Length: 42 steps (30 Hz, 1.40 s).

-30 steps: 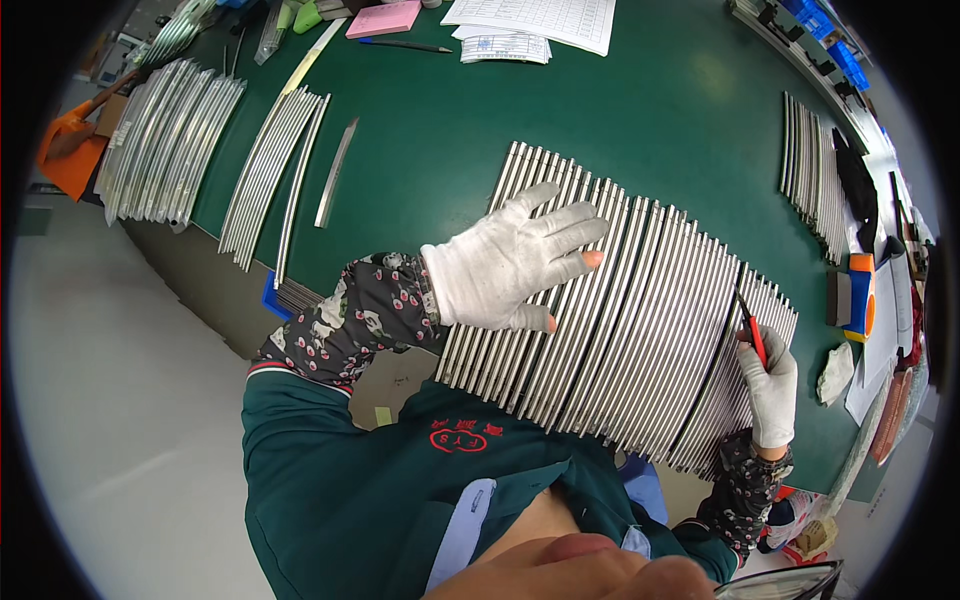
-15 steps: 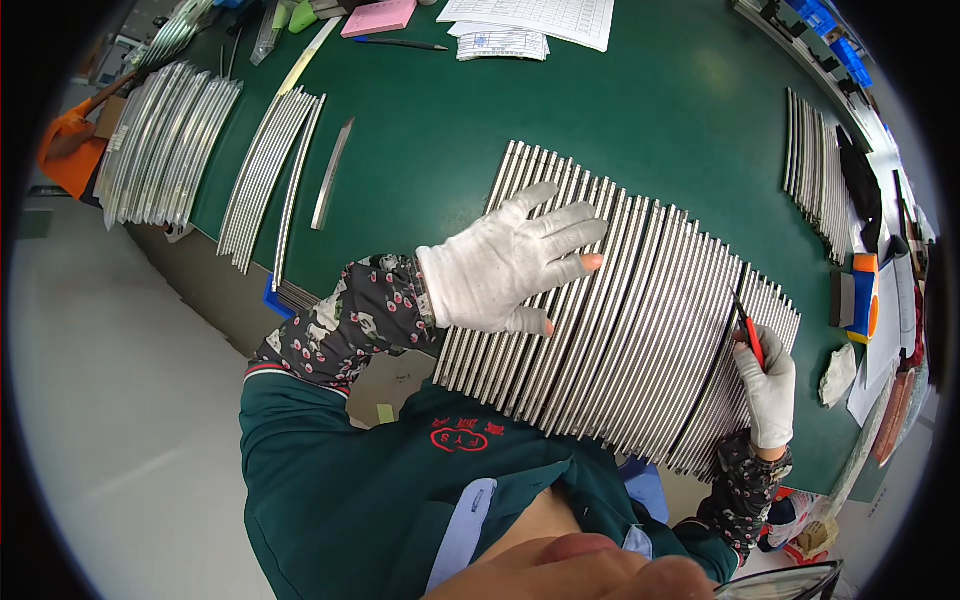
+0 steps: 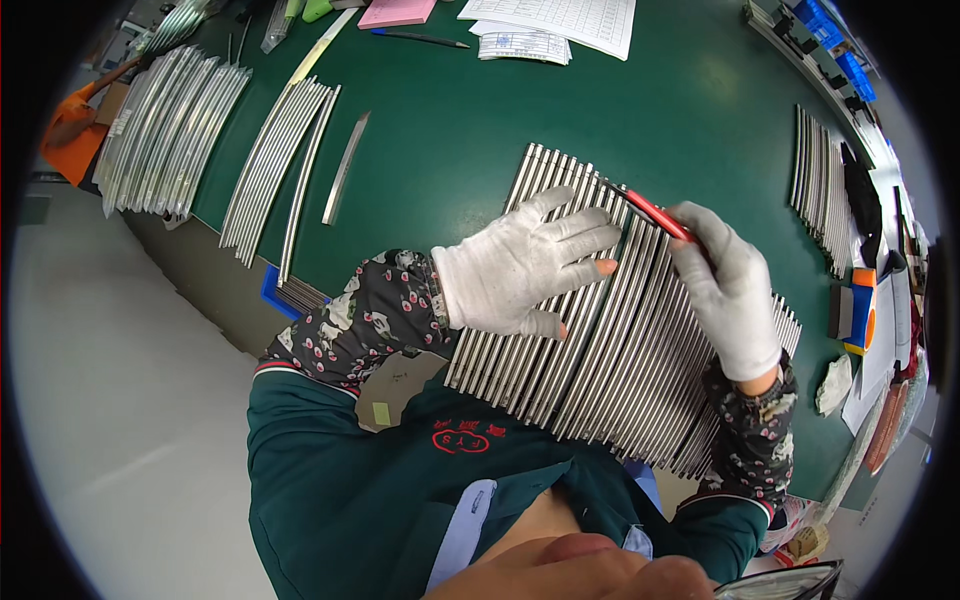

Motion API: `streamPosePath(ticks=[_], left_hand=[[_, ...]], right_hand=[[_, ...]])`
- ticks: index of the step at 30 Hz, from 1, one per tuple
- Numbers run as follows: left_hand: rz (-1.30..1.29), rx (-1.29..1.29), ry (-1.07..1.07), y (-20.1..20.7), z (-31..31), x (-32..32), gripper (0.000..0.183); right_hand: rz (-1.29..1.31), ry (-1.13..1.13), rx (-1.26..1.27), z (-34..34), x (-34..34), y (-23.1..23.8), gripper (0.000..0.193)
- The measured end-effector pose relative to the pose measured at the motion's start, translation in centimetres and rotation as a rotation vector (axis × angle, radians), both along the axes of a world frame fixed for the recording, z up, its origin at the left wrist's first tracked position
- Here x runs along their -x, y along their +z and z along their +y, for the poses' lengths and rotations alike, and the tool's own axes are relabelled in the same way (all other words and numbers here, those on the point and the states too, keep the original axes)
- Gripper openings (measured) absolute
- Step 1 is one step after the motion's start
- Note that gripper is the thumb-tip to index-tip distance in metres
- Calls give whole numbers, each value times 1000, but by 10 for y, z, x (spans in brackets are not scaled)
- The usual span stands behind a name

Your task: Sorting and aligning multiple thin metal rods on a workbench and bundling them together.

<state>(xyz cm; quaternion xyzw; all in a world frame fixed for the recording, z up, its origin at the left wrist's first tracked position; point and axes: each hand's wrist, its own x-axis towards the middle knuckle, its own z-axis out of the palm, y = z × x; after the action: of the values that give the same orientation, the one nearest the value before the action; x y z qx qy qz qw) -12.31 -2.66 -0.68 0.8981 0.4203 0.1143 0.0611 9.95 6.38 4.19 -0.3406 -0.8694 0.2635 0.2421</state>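
A wide row of slim metal rods (image 3: pixel 610 360) lies side by side on the green table in front of me. Flat across the left part of the row, fingers spread, rests my left hand (image 3: pixel 530 262) in a white glove; a thumb tip and another fingertip show bare. My right hand (image 3: pixel 728 290), also gloved, is closed around a slender red-handled tool (image 3: pixel 655 212) with a thin dark tip. That tip points left, to the far ends of the rods near the middle of the row; whether it touches them I cannot tell.
Left of the row lie a single flat metal strip (image 3: pixel 346 170), loose rods (image 3: pixel 275 165) and plastic-wrapped rods (image 3: pixel 170 135). Paper sheets (image 3: pixel 560 22), a pen (image 3: pixel 420 39) and a pink pad (image 3: pixel 396 11) are at the back. More rods (image 3: pixel 822 190) and a crumpled white cloth (image 3: pixel 834 385) sit at right.
My right hand has moved left and away from me with the red-handled tool, from the row's right end to its far edge. My left hand stays spread on the rods.
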Motion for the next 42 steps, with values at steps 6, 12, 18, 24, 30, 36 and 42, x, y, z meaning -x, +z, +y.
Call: streamPosePath(ticks=[6, 12, 18, 24, 30, 36, 42], left_hand=[[-56, -42, -4, -4, 1, 3, 81], [-56, -36, 1, -6, 0, 3, 80], [-71, -43, 2, -12, -1, 2, 79], [-53, -50, -8, -12, -2, 2, 80], [-17, -45, 4, -11, -2, 0, 79], [13, -16, 28, -8, -3, -2, 83], [-12, -21, 5, -10, 1, -10, 82]], right_hand=[[-63, 13, -181, 10, 43, -24, 23], [-110, -5, -188, 16, 56, -34, 25], [-134, -5, -190, 19, 57, -41, 25], [-175, 10, -172, 21, 59, -35, 27], [66, -135, -157, 29, 62, -44, 28], [-13, -86, -73, 31, 36, -37, 28], [118, -230, 120, 16, -37, -21, 27]])
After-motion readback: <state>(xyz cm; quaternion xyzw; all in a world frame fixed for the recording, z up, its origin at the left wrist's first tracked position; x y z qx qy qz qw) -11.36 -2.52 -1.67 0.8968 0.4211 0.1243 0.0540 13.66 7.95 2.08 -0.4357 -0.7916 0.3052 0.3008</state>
